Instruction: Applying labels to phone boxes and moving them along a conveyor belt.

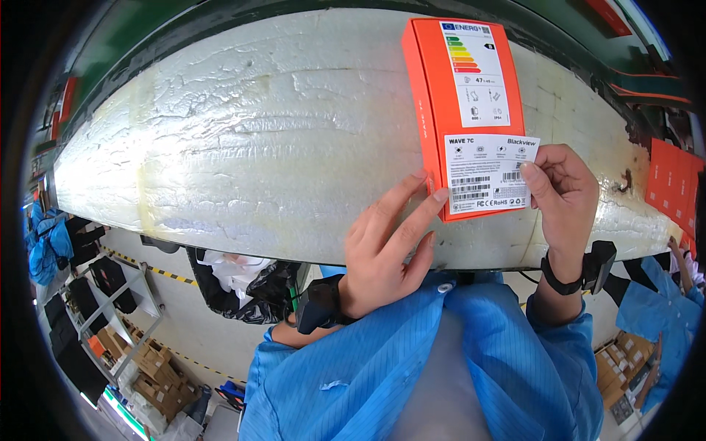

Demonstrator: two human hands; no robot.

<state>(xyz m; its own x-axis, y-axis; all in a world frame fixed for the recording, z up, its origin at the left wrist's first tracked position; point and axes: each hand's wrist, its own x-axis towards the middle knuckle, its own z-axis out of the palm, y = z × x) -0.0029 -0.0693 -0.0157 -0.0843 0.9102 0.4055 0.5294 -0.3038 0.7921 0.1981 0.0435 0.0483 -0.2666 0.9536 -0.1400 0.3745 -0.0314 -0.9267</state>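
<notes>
The orange box (462, 110) lay flat on the white padded bench (257, 132), long side running away from you, its near end close to the bench's front edge. A white barcode label (489, 174) sat across that near end, overhanging the box's right side. A second, taller label (474, 72) with coloured bars covered the far half.

Your left hand (382, 246) came up from below and to the left of the box. Its fingers were spread and straight, clamped on nothing, and the index fingertip (439, 195) pressed the label's lower left corner against the box.

Your right hand (562, 195) was just right of the box, thumb and forefinger pinched together on the label's right edge, the other fingers curled.

Both wrists wore dark straps with small black units, and blue sleeves (441, 353) filled the lower frame.

More orange boxes (673, 184) lay at the bench's far right, well apart from yours. Below the bench stood a black bag (243, 290) and cardboard cartons (158, 371). Another person in blue (658, 301) was at the right edge.
</notes>
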